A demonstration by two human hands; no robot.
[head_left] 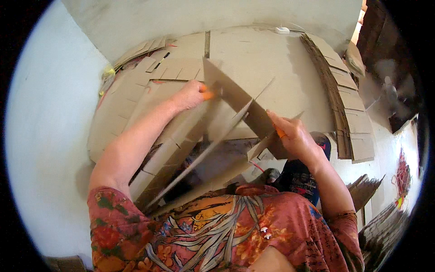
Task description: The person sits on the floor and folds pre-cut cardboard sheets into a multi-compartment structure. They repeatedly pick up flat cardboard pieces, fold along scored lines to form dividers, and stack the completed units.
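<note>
Cardboard cross-strip (236, 93) slants from 12 toward 4 o'clock, pinched by the right hand (293, 132) at 3, partly hiding a broad cardboard sheet (258, 50). The left hand (194, 95), at 11, is curled, its grip lost in blur. Black marker (161, 60) lies toward 11, white socket block (282, 30) at 1, slotted cardboard pile (355, 100) and electric fan (389, 87) past 2.
</note>
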